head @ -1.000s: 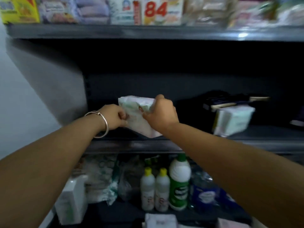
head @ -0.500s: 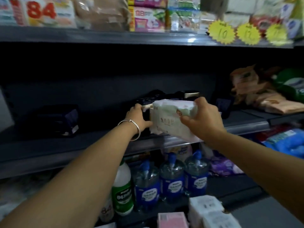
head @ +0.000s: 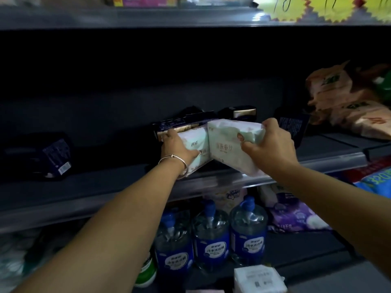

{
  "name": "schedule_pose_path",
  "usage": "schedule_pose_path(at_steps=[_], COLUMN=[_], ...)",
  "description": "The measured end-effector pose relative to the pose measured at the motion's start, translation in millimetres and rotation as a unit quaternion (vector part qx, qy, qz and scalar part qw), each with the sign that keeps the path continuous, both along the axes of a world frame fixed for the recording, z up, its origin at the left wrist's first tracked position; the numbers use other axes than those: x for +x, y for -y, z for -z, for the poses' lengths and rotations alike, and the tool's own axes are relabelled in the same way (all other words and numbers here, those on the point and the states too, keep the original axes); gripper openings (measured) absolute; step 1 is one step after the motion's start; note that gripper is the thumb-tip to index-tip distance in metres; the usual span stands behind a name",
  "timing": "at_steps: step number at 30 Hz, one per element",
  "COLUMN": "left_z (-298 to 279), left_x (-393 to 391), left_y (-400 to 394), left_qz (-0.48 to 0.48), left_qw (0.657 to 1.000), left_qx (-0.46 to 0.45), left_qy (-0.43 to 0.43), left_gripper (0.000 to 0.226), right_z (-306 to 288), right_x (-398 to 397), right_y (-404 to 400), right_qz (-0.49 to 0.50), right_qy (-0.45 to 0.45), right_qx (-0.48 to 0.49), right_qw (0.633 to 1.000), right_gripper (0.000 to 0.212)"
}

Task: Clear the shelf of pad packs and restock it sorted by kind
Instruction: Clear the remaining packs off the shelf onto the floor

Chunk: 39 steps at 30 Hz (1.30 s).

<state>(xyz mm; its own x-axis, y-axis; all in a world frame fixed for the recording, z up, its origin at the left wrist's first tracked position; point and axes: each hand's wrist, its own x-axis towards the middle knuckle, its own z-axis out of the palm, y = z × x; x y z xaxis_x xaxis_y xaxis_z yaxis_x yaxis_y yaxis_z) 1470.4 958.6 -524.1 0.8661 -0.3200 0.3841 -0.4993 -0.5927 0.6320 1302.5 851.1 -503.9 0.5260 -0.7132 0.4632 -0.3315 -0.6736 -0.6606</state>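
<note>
Two pale pad packs at the middle shelf, one in each hand.

Head view: the left hand (head: 179,150) presses flat on a white pad pack (head: 197,152) standing on the dark shelf (head: 105,187), its grip spread over the pack's face rather than closed round it. The right hand (head: 273,148) holds a second white pack (head: 230,142) by its end, grip closed on it, tilted against the first. Dark packs (head: 184,123) lie just behind; another dark pack (head: 54,154) sits well to the left. Blue-labelled bottles (head: 211,242) stand below.
</note>
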Motion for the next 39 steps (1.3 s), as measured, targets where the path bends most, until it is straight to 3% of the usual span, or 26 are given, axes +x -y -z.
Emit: schedule_pose_path(at_steps=[9,17,21,27,30,33,37,39], left_z=[-39,-56,-39,24,67,117,189,225], left_x=[-26,-88,-109,-106,-96,-77,-44,-27], left_y=[-72,-230,-319,-439,-492,-528,-556,-567], left_qz=[-0.051,-0.150,-0.228,-0.322,-0.344,-0.342,-0.298,-0.278], left_qw=[0.999,0.988,0.972,0.942,0.929,0.922,0.918,0.914], left_qx=[0.009,0.005,0.000,0.016,0.066,0.128,0.179,0.212], left_qy=[-0.003,-0.023,-0.053,-0.095,-0.121,-0.129,-0.193,-0.205], left_gripper=[0.076,0.073,0.053,0.059,0.055,0.032,0.043,0.037], right_z=[-16,-9,12,69,108,148,209,241], right_x=[-13,-34,-30,8,34,62,98,117], right_y=[-30,-124,-193,-290,-332,-368,-414,-433], right_qz=[-0.087,-0.195,-0.268,-0.370,-0.401,-0.404,-0.417,-0.428], right_qy=[0.052,0.067,0.061,-0.013,-0.052,-0.078,-0.146,-0.167], right_qx=[0.020,0.037,0.034,0.020,0.033,0.059,0.068,0.077], right_qw=[0.995,0.978,0.961,0.929,0.914,0.910,0.894,0.885], right_gripper=[0.051,0.056,0.059,0.057,0.053,0.048,0.049,0.049])
